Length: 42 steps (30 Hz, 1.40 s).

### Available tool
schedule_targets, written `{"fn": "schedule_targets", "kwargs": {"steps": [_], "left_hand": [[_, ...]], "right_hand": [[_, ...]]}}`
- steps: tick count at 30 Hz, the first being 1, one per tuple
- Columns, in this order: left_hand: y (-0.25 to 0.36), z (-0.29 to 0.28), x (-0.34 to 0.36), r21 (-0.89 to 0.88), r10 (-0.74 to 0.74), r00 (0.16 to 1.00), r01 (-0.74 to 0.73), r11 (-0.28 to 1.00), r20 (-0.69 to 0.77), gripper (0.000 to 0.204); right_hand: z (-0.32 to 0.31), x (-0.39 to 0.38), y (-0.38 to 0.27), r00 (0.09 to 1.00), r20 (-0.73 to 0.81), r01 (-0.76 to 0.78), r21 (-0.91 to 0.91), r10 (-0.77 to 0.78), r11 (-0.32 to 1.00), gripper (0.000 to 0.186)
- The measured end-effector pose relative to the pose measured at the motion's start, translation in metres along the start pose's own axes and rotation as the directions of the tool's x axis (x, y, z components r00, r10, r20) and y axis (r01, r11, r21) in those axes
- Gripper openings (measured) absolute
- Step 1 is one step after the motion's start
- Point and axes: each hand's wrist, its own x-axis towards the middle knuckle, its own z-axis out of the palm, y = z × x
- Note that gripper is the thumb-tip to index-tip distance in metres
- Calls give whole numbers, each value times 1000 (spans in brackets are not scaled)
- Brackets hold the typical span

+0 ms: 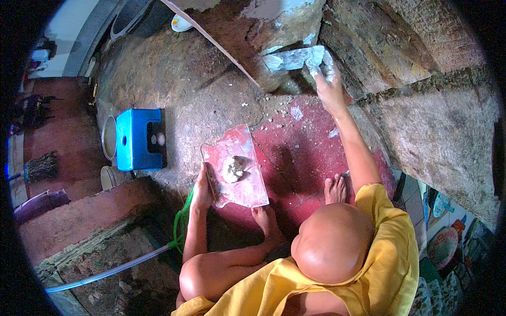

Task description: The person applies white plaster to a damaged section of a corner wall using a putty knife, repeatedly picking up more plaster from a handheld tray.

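White paste lump (233, 169) sits on smeared board (249, 193), just right of left hand (202, 189), which grips board's left edge; right hand (326, 76), well apart toward upper right, grasps flat scraper (292, 59) by brown slab (253, 39), contact unclear.

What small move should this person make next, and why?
Perhaps draw the flat tool gently along the patchy brown surface: the right hand holds it at that surface's edge, where white smears show. The left hand holds the board with a pale lump on it, so more paste seems available.
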Motion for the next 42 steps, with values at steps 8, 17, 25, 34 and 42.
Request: {"fn": "schedule_targets", "kwargs": {"steps": [8, 17, 25, 34, 42], "left_hand": [[0, 31, -6, -10, -3, 993, 2, 1000, -118, 33], [-1, 12, -2, 58, -3, 996, 9, 998, -94, 35], [0, 4, -1, 89, -10, 998, 15, 996, -62, 34], [12, 28, -18, -16, -13, 999, 14, 1000, 39, 49], [33, 70, -22, 90, 55, 998, -58, 994, 33, 54]], "right_hand": [[-4, 15, 7, 978, -209, -37, -165, 2, 986, 31], [-21, -14, 29, 935, -302, -105, 264, 186, 959, 38], [7, 4, 1, 1000, -7, 24, -79, -24, 997, 28], [-16, -8, 11, 960, -231, -68, 358, 159, 931, 34], [-28, -69, -39, 850, 267, -525, 363, 454, 770, 35]]}}
